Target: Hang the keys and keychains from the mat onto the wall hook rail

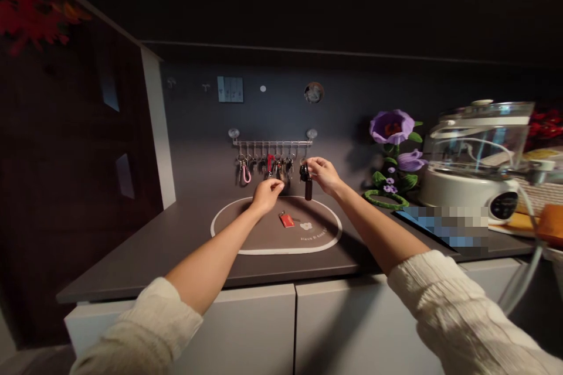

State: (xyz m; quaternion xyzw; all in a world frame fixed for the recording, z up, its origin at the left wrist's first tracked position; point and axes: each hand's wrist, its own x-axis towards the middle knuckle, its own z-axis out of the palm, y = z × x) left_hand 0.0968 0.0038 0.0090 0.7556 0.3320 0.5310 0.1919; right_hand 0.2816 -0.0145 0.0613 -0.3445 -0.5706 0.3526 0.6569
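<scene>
At the right end of the key rack [272, 143], my right hand [323, 174] pinches a bunch of keys with a dark, long fob [308, 189] hanging below the fingers. I cannot tell whether the bunch's ring touches a hook. My left hand [266, 195] is closed in a pinch just below the hanging keys [280, 167]; whatever may be between its fingertips is too small to make out. Among the keys on the rack are a pink loop strap [247, 174] and a red strap [270, 163]. A red tag [287, 220] with a small ring lies on the brown oval mat [250, 240].
To the right stand a purple fabric flower [391, 127] and a white appliance with a clear top [457, 190]. A dark shelf [308, 17] overhangs the counter [153, 258]. A switch panel [230, 89] is on the wall.
</scene>
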